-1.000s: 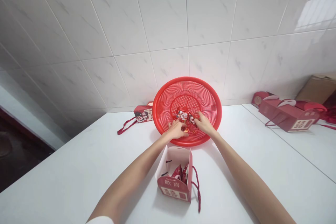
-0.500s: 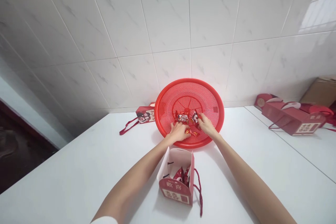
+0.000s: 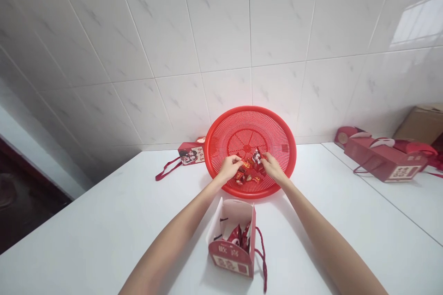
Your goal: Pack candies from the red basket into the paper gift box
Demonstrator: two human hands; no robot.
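Observation:
Over the red plastic basket (image 3: pixel 251 115), my right hand (image 3: pixel 274 168) pinches a red snack packet (image 3: pixel 256 156) with a cartoon figure printed on it. My left hand (image 3: pixel 230 167) is closed, its fingertips on a red-and-gold wrapped candy (image 3: pixel 246 165); its fingers partly cover that piece. Other small wrapped candies (image 3: pixel 255 179) lie in the basket just below both hands. In front of the basket stands an open red gift box (image 3: pixel 231 258), with red packets (image 3: pixel 236 235) inside and a dark red cord handle (image 3: pixel 262 253) hanging at its right side.
Behind the basket's left edge sits another red box (image 3: pixel 192 154) with a ribbon (image 3: pixel 168 169). Several red boxes (image 3: pixel 384 156) and a brown cardboard box (image 3: pixel 420 122) are at the right. A tiled wall (image 3: pixel 224 32) rises behind the white table (image 3: pixel 138 198).
My left hand has closed its fingers and drawn slightly left and up, at a wrapped candy. My right hand keeps its packet, nearly in place. The view has shifted slightly.

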